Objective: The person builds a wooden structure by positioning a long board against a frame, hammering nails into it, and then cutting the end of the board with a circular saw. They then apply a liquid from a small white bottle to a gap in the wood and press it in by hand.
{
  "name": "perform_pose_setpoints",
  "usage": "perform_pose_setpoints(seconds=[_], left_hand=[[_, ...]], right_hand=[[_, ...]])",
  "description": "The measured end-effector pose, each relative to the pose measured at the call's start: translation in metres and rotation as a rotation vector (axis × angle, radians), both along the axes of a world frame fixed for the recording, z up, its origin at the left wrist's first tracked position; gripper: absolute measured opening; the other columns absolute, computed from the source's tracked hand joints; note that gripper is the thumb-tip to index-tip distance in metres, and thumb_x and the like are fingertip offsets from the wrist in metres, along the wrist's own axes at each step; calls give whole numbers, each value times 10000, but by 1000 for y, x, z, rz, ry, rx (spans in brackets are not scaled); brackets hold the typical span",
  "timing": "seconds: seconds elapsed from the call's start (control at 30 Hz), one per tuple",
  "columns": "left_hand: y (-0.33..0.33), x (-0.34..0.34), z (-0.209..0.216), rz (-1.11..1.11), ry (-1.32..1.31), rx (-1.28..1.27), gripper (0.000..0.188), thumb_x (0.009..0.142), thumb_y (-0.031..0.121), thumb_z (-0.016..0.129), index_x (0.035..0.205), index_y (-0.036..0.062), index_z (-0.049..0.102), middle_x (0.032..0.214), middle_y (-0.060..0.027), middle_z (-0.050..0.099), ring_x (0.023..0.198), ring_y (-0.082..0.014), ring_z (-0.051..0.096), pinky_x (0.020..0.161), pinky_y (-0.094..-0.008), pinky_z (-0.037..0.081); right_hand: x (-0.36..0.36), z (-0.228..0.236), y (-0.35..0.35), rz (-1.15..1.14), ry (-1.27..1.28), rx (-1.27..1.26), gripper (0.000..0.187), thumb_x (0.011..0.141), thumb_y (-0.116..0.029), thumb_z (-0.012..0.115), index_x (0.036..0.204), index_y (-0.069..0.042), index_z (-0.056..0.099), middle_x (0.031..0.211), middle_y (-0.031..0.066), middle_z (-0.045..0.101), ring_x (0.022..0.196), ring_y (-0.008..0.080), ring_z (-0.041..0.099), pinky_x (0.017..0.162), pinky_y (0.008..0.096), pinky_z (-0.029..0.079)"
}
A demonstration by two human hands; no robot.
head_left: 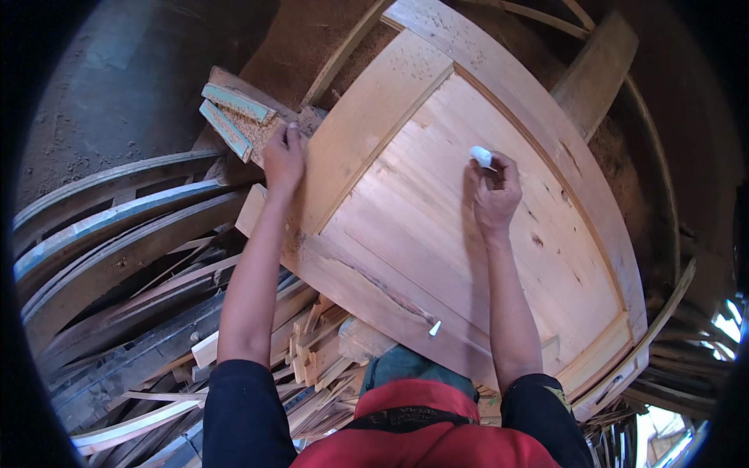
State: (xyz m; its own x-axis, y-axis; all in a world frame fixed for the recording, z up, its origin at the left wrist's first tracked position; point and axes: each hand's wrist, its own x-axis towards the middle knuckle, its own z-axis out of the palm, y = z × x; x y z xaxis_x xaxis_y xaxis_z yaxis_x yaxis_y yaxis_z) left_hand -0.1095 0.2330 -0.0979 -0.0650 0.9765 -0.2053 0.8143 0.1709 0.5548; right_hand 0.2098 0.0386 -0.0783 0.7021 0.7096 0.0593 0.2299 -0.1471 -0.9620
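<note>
A large wooden panel door [367, 129] lies slanted in front of me, with a pale inset panel [437, 195] inside its frame. Pinched in the fingers of my right hand [496, 195] is a small white bottle [481, 157], held above the panel. My left hand [283, 160] is closed at the door's left edge, its thumb pointing up; some of its fingers are hidden. Beside that hand are pale green-edged wood strips [234, 105] sprinkled with shavings. On the near frame rail, by a long dark crack [390, 295], lies a small white cone-shaped piece [434, 328].
Curved wooden frames [117, 210] are stacked at the left. Offcuts and thin slats [316, 343] pile up below the door's near edge. A plank [601, 74] sticks out beyond the far right side. Sawdust covers the dark floor [292, 47].
</note>
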Motion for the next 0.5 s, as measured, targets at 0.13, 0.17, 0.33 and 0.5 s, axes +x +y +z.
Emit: perform_pose_setpoints(seconds=[0.13, 0.17, 0.33, 0.5], left_hand=[[79, -32, -18, -318, 394, 290, 294, 990, 292, 583, 1108, 115, 787, 1180, -155, 709, 1180, -367, 613, 981, -488, 472], [97, -33, -22, -459, 570, 336, 247, 956, 238, 614, 1080, 120, 793, 1183, -122, 700, 1195, -336, 595, 983, -482, 456], [152, -33, -73, -707, 930, 146, 257, 945, 182, 558, 1070, 114, 772, 1217, -71, 707, 1242, -290, 581, 1020, -496, 398], [158, -25, -100, -760, 1021, -67, 281, 963, 185, 527, 1112, 126, 758, 1227, -87, 731, 1236, -290, 605, 1025, -500, 389]], right_hand=[[10, -14, 17, -26, -223, -50, 254, 876, -103, 828, 1054, -46, 655, 858, 60, 674, 723, 148, 648, 667, 287, 530], [6, -15, 18, -43, -290, -51, 250, 879, -96, 824, 1051, -46, 650, 863, 58, 667, 713, 145, 629, 658, 287, 522], [-4, -17, 22, -94, -281, 9, 252, 872, -28, 811, 1036, -23, 620, 925, 87, 658, 712, 136, 586, 633, 266, 497], [1, -26, 17, -60, -346, 14, 261, 870, -15, 810, 1041, -23, 613, 942, 88, 672, 707, 110, 573, 611, 249, 484]])
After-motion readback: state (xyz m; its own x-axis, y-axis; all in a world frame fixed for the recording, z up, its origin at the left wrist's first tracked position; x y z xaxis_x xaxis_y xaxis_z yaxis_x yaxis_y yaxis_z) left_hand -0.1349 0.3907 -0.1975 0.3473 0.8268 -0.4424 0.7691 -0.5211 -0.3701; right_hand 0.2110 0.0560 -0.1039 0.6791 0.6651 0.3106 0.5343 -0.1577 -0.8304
